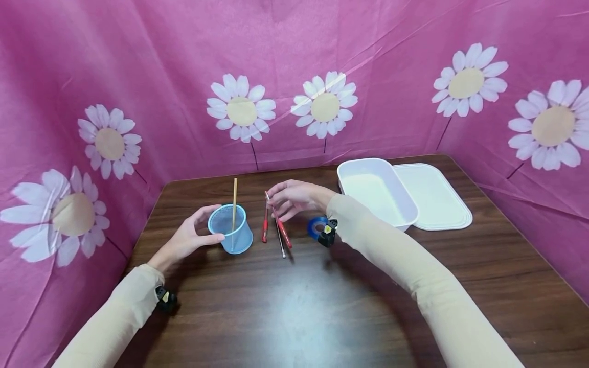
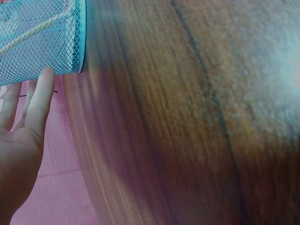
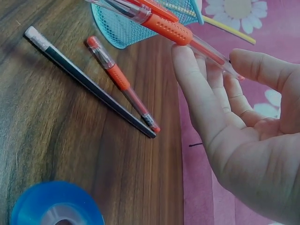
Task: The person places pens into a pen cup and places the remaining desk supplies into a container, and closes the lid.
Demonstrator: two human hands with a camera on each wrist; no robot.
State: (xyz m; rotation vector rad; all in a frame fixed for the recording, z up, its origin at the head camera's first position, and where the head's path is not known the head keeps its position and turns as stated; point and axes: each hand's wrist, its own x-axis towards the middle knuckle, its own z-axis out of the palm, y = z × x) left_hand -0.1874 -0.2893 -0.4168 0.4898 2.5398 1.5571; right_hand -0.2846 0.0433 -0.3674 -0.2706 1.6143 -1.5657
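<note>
A light-blue mesh pen cup (image 1: 238,240) stands on the table with one slim yellow stick (image 1: 234,197) leaning in it. My left hand (image 1: 190,236) holds the cup from its left side, thumb toward the front and fingers behind. In my right hand (image 1: 294,199), a red gel pen (image 3: 168,30) is pinched between thumb and fingertips near one end, tilted above the table. Under it lie a second red pen (image 3: 119,79) and a dark pencil (image 3: 84,77) with a white eraser end. Both of these are to the right of the cup in the head view.
A roll of blue tape (image 1: 315,228) lies beneath the right wrist, partly hidden by the wrist camera. Behind the right forearm sit a white plastic box (image 1: 377,191) and its flat white lid (image 1: 437,197). Pink flowered cloth (image 1: 285,46) hangs around the table's back and sides.
</note>
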